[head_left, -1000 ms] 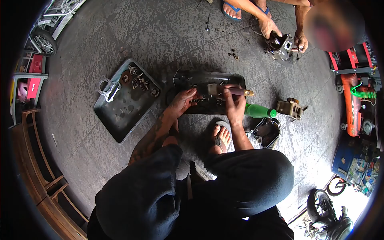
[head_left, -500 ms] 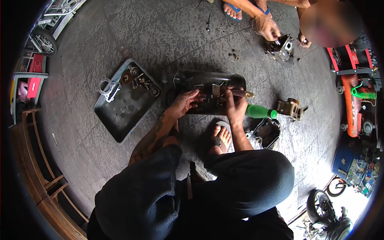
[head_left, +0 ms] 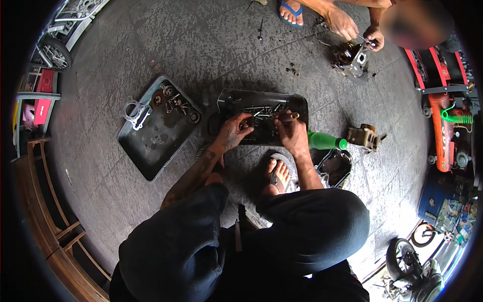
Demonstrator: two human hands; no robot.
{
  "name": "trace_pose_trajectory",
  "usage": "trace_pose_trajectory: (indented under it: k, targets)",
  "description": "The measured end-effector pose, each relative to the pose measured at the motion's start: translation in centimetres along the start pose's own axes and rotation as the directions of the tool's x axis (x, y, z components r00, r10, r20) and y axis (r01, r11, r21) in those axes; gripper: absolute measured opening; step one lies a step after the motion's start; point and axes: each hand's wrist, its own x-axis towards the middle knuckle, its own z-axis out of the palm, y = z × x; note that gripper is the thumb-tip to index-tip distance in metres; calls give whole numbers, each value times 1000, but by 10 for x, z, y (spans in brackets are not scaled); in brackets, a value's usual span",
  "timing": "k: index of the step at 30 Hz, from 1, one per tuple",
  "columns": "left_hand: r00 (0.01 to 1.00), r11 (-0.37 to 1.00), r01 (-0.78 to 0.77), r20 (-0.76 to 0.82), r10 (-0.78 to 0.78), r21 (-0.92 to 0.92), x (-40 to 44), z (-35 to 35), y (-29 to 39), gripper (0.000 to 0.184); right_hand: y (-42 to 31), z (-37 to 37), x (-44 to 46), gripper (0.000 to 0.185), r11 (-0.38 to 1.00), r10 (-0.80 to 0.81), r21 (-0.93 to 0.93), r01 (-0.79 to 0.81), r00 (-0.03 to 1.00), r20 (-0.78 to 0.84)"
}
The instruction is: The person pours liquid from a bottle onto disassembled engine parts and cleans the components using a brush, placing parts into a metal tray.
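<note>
In front of me a black tray (head_left: 301,103) holds bolts and small metal parts (head_left: 255,109). My left hand (head_left: 233,133) is over the tray's near left part, its fingers closed near a small bright bolt; what they hold is too small to make out. My right hand (head_left: 294,136) is closed around a brush (head_left: 288,117) over the right part of the tray, its handle end pointing right. The brush's bristles are hidden. A green bottle (head_left: 326,141) lies against the tray's right side.
Left, a second tray (head_left: 132,152) holds gears, springs and a metal gasket (head_left: 136,113). Right are a metal engine part (head_left: 365,137) and a cover (head_left: 336,168). At the upper right a co-worker's hands (head_left: 343,22) work above an engine block (head_left: 350,59).
The brush has tilted and turned in my right hand, which has moved slightly left. My left hand's fingers have drawn together. The co-worker's hands have come together above the engine block.
</note>
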Motion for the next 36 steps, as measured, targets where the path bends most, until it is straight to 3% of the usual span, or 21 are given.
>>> trace_pose_trajectory:
  k: [1, 2, 3, 5, 6, 8, 9, 13, 14, 15, 17, 19, 21, 23, 25, 27, 29, 31, 33, 35, 36]
  targets:
    - [1000, 997, -26, -7, 26, 67, 0, -1, -1, 43, 0, 0, -2, 12, 994, 68, -91, -64, 997, 40]
    - [998, 989, -53, -10, 55, 136, 0, -2, -2, 44, 0, 2, -3, 12, 999, -34, -7, 33, 999, -34]
    - [999, 990, -50, -9, 52, 136, -1, -3, 0, 44, -4, 3, -2, 12, 1000, -31, -6, 30, 999, -34]
    - [993, 936, -121, 44, 113, 330, -3, -4, 14, 45, -13, 4, -2, 12, 993, -87, 79, 87, 996, 1]
    - [992, 935, -128, 47, 119, 332, -1, -4, 10, 45, -15, 5, -2, 13, 992, -121, 23, 120, 992, 29]
    - [904, 836, -385, -21, 427, 390, -3, -2, 1, 43, -5, 4, -2, 13, 995, -27, -99, 30, 999, 28]
    - [903, 835, -386, -25, 429, 391, -1, -2, -4, 43, 5, 4, -2, 14, 974, 65, -219, -58, 998, 22]
    - [978, 946, -167, -71, 194, 278, -2, -5, 3, 45, 13, 4, -10, 20, 973, 225, -14, -230, 961, -159]
    - [994, 966, -74, -62, 92, 250, -1, -5, 5, 48, 26, 6, -15, 23, 983, 183, 32, -180, 968, -171]
    - [994, 965, -80, -58, 98, 250, 1, -4, 1, 48, 37, 8, -19, 23, 983, 181, 32, -179, 967, -178]
    - [993, 984, -73, -82, 87, 160, 1, -1, -10, 41, 51, 10, -29, 26, 926, 301, 292, -238, 935, -190]
    - [997, 998, 3, -79, 3, 70, -1, -4, -6, 40, 37, -1, -47, 33, 907, 334, 317, -278, 933, -137]
    - [994, 997, 79, -71, -80, -21, -1, -5, -4, 38, 24, -9, -68, 39, 748, 370, 627, -218, 921, -120]
    - [987, 945, 131, -45, -152, -300, 1, -5, -9, 40, 16, -22, -92, 42, 658, 449, 717, -231, 885, -127]
    - [986, 902, 150, -3, -165, -404, 2, -6, -10, 43, 35, -33, -118, 36, 739, 472, 635, -223, 845, -252]
    - [985, 850, 164, 39, -167, -501, 5, -7, -6, 46, 53, -44, -136, 29, 631, 638, 747, -207, 686, -350]
    - [970, 693, 234, 112, -218, -682, -1, -8, 10, 44, 96, -50, -150, 29, 797, 405, 604, 13, 730, -551]
    - [968, 629, 245, 156, -194, -738, -1, -9, 9, 39, 87, -58, -141, 57, 842, 409, 533, -86, 745, -527]
    - [968, 506, 249, 218, -121, -826, 1, -9, 1, 35, 92, -54, -128, 69, 931, 256, 360, -65, 819, -513]
    - [964, 457, 267, 243, -112, -848, 5, -9, -6, 33, 117, -54, -118, 78, 920, 306, 359, -156, 859, -411]
    - [956, 405, 291, 273, -103, -867, 4, -9, -8, 33, 113, -55, -109, 77, 947, 296, 244, -209, 866, -404]
